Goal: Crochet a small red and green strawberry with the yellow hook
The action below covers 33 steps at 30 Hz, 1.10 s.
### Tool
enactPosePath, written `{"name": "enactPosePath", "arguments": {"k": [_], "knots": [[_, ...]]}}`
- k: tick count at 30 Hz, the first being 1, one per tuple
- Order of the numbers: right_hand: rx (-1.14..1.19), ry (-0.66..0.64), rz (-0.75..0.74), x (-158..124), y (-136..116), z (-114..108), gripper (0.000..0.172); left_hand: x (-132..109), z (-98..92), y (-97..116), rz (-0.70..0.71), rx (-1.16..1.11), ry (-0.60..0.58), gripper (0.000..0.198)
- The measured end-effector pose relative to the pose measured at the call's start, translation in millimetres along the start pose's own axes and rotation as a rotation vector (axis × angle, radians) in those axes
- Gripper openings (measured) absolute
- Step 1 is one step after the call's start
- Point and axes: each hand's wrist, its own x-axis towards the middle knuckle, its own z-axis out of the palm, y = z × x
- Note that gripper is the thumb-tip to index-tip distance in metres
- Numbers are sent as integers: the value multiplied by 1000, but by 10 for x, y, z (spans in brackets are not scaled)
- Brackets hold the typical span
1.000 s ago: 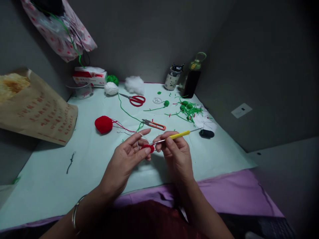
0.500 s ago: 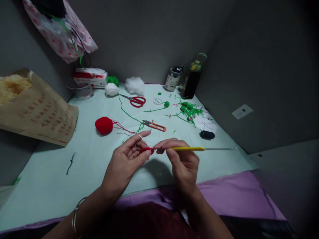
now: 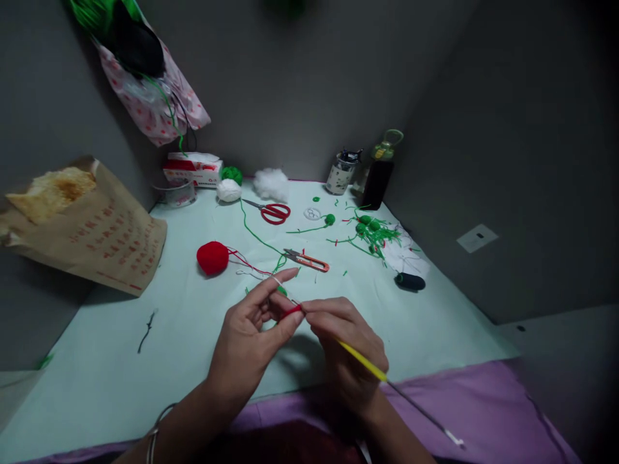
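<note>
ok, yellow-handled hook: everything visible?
The hook has a yellow, plastic-looking handle with slim metal-looking shafts at both ends. The right hand grips it, partly hiding it. It slants toward the picture's lower right, one pale-tipped end against purple cloth; the other is at the red piece in the left hand, exact contact unclear.

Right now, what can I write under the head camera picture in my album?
Left hand pinches a red piece, right hand holds a yellow hook, red scissors beyond.

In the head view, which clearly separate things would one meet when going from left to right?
Paper bag → red yarn ball → red-handled scissors → orange snips → patterned cup → green-topped bottle → dark cylinder → white wall plate.
</note>
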Motion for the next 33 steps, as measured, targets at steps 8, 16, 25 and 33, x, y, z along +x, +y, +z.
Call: {"name": "enactPosePath", "arguments": {"k": [8,16,25,33], "knots": [[-4,128,79,6,-15,79,44,24,30,-67,-207,-307,-117,62],[427,193,471,155,63,70,9,34,12,-94,-83,-141,-57,41],[532,168,489,142,56,46,8,44,0,-119,-150,-168,-263,59],[672,141,579,119,86,-20,6,53,-25,-117,-20,47,-138,46]]}}
